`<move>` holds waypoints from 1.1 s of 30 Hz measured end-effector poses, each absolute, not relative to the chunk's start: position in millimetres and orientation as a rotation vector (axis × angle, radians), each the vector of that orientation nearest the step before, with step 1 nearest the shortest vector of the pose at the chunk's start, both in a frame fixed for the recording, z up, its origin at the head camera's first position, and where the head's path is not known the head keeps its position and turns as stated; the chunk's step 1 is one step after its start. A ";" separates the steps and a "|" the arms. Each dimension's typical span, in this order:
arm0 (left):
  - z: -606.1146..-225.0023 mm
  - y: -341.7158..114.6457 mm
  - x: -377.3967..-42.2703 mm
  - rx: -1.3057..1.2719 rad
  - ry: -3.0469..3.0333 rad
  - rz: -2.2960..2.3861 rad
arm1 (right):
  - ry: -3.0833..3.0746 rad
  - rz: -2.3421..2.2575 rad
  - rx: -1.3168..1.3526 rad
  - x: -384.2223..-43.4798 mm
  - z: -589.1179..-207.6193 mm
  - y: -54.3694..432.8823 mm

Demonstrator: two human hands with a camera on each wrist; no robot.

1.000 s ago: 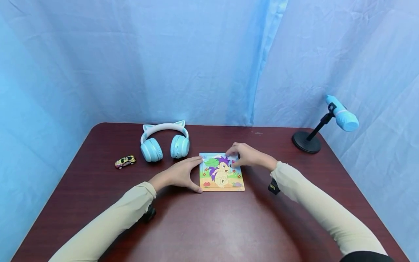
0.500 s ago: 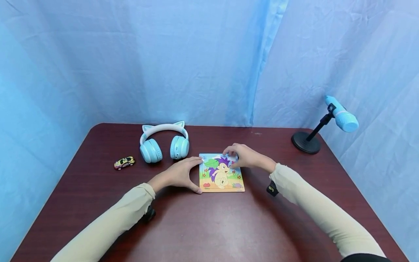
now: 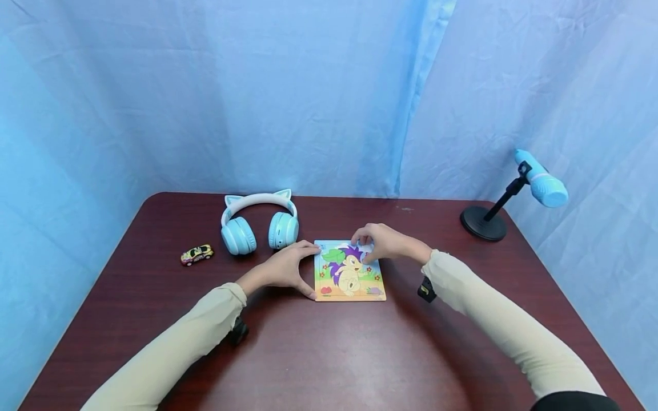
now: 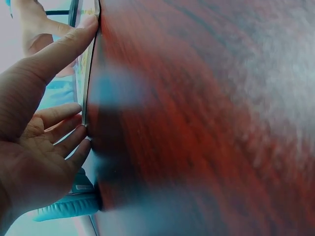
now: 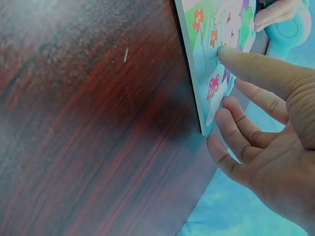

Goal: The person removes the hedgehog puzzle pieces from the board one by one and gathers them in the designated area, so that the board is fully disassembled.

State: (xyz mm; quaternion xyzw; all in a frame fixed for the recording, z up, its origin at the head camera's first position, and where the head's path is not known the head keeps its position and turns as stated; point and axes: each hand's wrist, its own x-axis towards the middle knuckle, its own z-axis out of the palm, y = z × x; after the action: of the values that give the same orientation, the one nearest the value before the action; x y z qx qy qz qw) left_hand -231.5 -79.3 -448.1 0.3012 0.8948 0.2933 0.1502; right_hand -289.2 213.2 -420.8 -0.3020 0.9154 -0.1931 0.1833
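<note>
The puzzle [image 3: 350,277] lay at three o'clock from the unclenched left hand [image 3: 285,267]; the right hand [image 3: 386,242] touched its one-o'clock side, whether gripping, I couldn't tell.

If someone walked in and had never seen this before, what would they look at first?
Probably the colorful picture board near the middle of the table, with the left hand at its left edge and the right hand at its far right part. Next might come the light-blue cat-ear headphones, behind and left of it, and the blue microphone on a black stand at the far right.
</note>
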 end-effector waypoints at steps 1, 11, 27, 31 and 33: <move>-447.8 -79.1 -231.5 0.867 2.571 0.841 | 2.578 -0.545 -0.851 -289.8 -420.4 213.3; -446.3 -79.1 -231.0 0.858 2.559 0.834 | 2.536 -0.530 -0.859 -292.9 -419.4 211.7; -444.5 -78.5 -228.2 0.845 2.548 0.836 | 2.523 -0.515 -0.843 -295.3 -421.1 212.2; -443.8 -78.8 -228.5 0.850 2.548 0.834 | 2.515 -0.523 -0.849 -294.7 -420.1 212.4; -443.8 -79.1 -229.0 0.859 2.551 0.833 | 2.513 -0.529 -0.853 -294.2 -419.3 212.4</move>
State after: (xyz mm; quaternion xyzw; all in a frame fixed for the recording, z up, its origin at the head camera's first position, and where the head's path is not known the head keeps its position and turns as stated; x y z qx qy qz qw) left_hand -229.0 -79.1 -443.8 0.3010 0.8935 0.2918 0.1610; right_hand -294.2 212.4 -419.3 -0.3076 0.9068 -0.1909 0.2161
